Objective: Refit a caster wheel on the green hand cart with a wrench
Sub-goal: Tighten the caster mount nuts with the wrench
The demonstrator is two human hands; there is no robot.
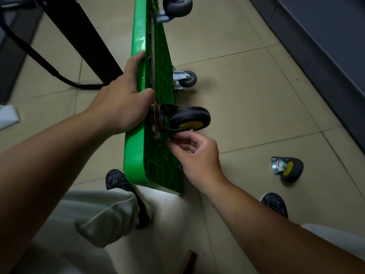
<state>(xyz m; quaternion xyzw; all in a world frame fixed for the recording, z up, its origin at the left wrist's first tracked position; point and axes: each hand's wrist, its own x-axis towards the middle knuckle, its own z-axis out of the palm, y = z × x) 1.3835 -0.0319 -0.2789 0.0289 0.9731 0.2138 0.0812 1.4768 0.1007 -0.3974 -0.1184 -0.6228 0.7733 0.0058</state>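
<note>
- While the left hand (120,103) curls over the rim of the upturned green cart (136,147), slackening would tip it.
- Right hand (195,155) fingertips pinch a small part, unidentifiable, beneath the mounted caster (189,117); it may drop and roll.
- Spare caster (287,168) lies on the floor; no wrench visible.

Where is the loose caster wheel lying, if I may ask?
In the head view, the loose caster lies on the floor, right of the green cart.
</note>
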